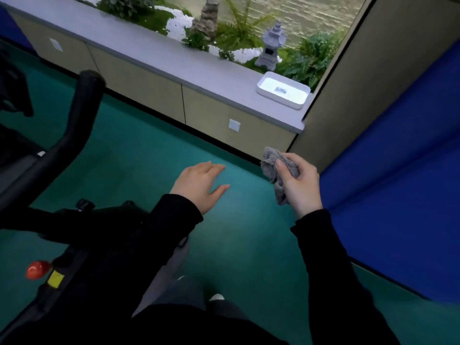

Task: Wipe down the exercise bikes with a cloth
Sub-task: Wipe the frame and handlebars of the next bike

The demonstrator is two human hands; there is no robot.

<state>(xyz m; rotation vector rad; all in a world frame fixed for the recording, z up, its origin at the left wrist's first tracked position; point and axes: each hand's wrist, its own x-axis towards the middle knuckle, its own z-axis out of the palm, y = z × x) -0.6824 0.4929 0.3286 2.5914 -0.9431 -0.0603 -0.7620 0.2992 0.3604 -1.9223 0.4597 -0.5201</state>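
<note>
Grey terry cloth [270, 161] — bunched in the right hand [301, 188], fingers curled round it, mid-right, above the green floor [149, 155]. Left hand [199, 185] free, fingers straight, relaxed. Black exercise bike [84, 108] at left, cloth not on it yet. Est.: cloth soft, light, limp — should wrap the bars; keep it wadded in the palm.

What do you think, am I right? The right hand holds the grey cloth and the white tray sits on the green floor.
Not quite. The head view shows the white tray on the grey ledge, not on the green floor. The right hand does hold the grey cloth.
</note>
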